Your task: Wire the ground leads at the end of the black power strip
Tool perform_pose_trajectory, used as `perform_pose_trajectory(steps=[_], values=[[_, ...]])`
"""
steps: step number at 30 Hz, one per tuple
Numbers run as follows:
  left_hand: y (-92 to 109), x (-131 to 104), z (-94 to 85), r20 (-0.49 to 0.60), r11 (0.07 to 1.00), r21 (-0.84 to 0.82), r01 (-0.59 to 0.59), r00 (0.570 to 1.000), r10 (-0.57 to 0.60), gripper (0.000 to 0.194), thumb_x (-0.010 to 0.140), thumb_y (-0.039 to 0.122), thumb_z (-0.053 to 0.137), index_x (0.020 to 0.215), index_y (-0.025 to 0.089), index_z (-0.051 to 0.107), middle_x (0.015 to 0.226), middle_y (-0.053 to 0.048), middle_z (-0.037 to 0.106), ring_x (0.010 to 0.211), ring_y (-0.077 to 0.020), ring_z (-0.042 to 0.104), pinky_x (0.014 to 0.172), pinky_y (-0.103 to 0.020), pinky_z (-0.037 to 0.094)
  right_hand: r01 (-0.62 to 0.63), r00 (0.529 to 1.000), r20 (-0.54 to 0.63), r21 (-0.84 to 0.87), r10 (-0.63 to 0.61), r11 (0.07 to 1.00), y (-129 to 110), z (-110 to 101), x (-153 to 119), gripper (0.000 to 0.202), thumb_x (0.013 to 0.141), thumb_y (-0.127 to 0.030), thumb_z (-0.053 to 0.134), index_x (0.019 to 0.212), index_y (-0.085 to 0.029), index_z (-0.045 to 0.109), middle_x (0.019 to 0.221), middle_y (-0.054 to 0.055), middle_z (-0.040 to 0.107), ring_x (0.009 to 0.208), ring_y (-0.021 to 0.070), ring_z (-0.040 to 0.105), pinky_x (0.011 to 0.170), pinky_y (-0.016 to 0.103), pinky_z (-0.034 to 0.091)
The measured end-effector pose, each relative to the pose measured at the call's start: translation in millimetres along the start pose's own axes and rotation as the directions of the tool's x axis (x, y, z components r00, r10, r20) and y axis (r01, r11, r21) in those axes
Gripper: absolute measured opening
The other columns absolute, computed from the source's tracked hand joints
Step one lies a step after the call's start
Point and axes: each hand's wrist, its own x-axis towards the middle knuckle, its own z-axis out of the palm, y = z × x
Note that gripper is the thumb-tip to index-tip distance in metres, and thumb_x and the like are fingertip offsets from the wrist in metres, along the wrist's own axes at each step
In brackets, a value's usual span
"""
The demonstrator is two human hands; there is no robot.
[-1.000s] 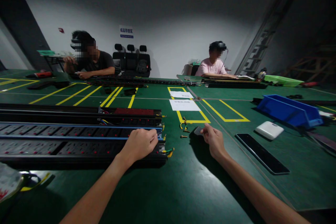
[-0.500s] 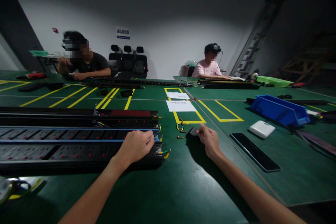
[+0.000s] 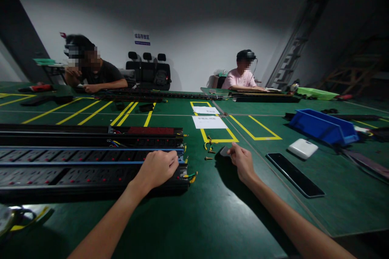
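My left hand (image 3: 159,168) is closed in a loose fist over the right end of the black power strips. Whatever its fingers may hold is hidden. Under and beside it lie a strip with blue edges (image 3: 91,155) and a nearer black power strip (image 3: 75,176) with red-dotted sockets. Green and yellow wires (image 3: 192,177) stick out of the near strip's end. My right hand (image 3: 242,162) pinches a small flat grey plate (image 3: 224,151) just above the table. Left of that plate lie a brass-coloured screw (image 3: 208,158) and small yellow wire pieces (image 3: 208,145).
A phone (image 3: 294,175), a white case (image 3: 303,149) and a blue bin (image 3: 322,127) stand on the right. White paper sheets (image 3: 209,122) lie ahead within yellow tape. Two people sit across the green table (image 3: 194,226). A partly visible object with a yellow strap (image 3: 28,220) lies near left.
Both my hands stay in place, the right still pinching the grey plate. The person at the far left has leaned slightly left.
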Motion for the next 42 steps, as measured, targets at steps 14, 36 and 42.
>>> perform_pose_trajectory(steps=[14, 36, 42], values=[[0.4, 0.2, -0.6, 0.02, 1.0, 0.011, 0.02, 1.0, -0.02, 0.033, 0.096, 0.028, 0.041, 0.071, 0.019, 0.06, 0.061, -0.004, 0.061, 0.054, -0.0153, 0.053, 0.056, -0.028, 0.032, 0.011, 1.0, -0.002, 0.005, -0.011, 1.0, -1.0, 0.4, -0.3, 0.052, 0.075, -0.066, 0.067, 0.054, -0.019, 0.062, 0.039, -0.005, 0.034, 0.039, 0.0099, 0.025, 0.043, 0.028, 0.014], [0.7, 0.3, -1.9, 0.041, 1.0, 0.018, 0.008, 0.999, -0.008, 0.031, 0.097, 0.027, 0.042, 0.073, 0.019, 0.059, 0.061, -0.002, 0.061, 0.057, -0.0163, 0.054, 0.056, -0.029, 0.026, 0.378, 0.923, 0.224, -0.38, -0.312, 0.844, -17.1, -6.1, -8.2, 0.049, 0.089, -0.056, 0.053, 0.059, -0.021, 0.067, 0.052, 0.001, 0.054, 0.05, 0.0152, 0.044, 0.053, 0.029, 0.031], [-1.0, 0.1, 0.5, 0.037, 1.0, 0.023, 0.005, 0.999, -0.005, 0.031, 0.097, 0.028, 0.042, 0.073, 0.019, 0.059, 0.063, -0.003, 0.063, 0.056, -0.0165, 0.054, 0.056, -0.029, 0.025, 0.483, 0.872, 0.305, -0.663, -0.384, 0.572, -18.7, -10.6, -12.1, 0.034, 0.08, -0.048, 0.067, 0.104, -0.025, 0.073, 0.084, 0.007, 0.065, 0.079, 0.025, 0.06, 0.073, 0.034, 0.044]])
